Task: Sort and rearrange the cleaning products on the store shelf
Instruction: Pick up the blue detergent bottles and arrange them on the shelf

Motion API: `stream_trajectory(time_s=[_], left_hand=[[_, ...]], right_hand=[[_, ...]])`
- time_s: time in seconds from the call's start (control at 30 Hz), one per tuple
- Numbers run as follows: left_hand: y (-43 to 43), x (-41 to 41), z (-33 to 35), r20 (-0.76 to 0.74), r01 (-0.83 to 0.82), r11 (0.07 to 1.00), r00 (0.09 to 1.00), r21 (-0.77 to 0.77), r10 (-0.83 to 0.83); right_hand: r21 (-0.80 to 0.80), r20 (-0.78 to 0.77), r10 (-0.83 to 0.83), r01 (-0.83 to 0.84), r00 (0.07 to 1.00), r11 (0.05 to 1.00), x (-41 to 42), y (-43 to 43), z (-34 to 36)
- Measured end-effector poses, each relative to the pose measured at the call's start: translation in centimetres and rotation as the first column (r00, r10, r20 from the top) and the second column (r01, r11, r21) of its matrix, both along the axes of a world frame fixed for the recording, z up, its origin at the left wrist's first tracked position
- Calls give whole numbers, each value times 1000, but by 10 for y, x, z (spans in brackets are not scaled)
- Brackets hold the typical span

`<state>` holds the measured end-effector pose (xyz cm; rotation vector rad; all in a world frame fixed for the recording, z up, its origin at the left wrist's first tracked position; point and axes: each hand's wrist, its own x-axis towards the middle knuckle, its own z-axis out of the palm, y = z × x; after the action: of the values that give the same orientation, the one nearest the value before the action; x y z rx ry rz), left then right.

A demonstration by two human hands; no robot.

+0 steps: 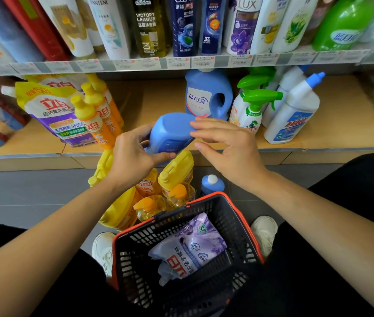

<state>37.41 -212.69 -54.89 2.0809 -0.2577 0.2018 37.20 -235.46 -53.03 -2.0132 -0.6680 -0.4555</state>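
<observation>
While reaching over a black plastic mesh shopping basket with an orange rim [238, 216], holds a blue plastic detergent bottle [170, 131] tilted in the air, base toward the camera, just beyond the basket's far rim and at the front edge of a pale wooden shelf [135, 94]. Wraps left hand [133, 156] round the bottle's side, thumb along the near face, fingers curled behind. Lays right hand [227, 147] nearly flat, fingers almost straight, fingertips touching the bottle's base, gripping nothing. Beyond the basket, on the shelf: upright blue plastic jug with a handle [206, 94]; right of it, white spray bottles with green triggers [254, 106] and a white bottle with a blue angled cap [293, 113]; far left, orange bottles with yellow caps [96, 113] beside a purple-and-yellow refill pouch [51, 110]. Between basket and shelf, on the grey floor: yellow-lidded jugs [176, 168] and a small blue bottle with a white cap [212, 183]. Inside the basket: lilac refill pouch [190, 245], lying flat.
</observation>
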Motion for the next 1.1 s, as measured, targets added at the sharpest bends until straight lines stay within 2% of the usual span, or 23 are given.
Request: stream_trajectory(time_s=[0.1, 0.2, 0.33, 0.43, 0.53, 0.6, 0.67, 0.77, 0.9, 1.03, 1.1], left_hand=[[0, 0, 1, -33, 22, 1000, 999, -7, -23], [-2, -2, 6, -77, 43, 991, 996, -126, -53], [-4, -3, 11, -138, 101, 943, 979, -317, -151], [-7, -7, 11, -188, 130, 901, 956, -414, -224], [-10, -9, 17, -201, 106, 881, 954, -461, -221], [-10, -9, 21, -174, 34, 888, 976, -459, -127], [-9, -8, 23, -172, -52, 881, 985, -471, -33], [-8, -9, 21, -212, -116, 849, 977, -515, 5], [-4, -5, 21, -256, -144, 828, 967, -542, 1], [0, -2, 23, -264, -139, 822, 964, -552, -14], [0, -2, 24, -241, -133, 842, 971, -522, 4]], right_hand=[[92, -133, -77, 90, 988, 992, 3, -2, -1], [87, -308, -77, 108, 948, 990, 11, -5, -5], [7, -571, 42, -46, 820, 999, 17, -5, -21], [111, -626, 184, -147, 758, 983, 14, 0, -34], [182, -616, 205, -116, 761, 976, 10, 3, -39], [158, -577, 160, -83, 801, 984, 8, 3, -40], [102, -493, 75, -28, 867, 994, 6, 5, -38], [22, -310, -73, 84, 948, 996, 2, 8, -33], [-6, -159, -179, 180, 971, 984, -3, 12, -28], [13, -118, -175, 178, 977, 984, -6, 14, -25], [54, -179, -147, 159, 973, 986, -7, 14, -25]])
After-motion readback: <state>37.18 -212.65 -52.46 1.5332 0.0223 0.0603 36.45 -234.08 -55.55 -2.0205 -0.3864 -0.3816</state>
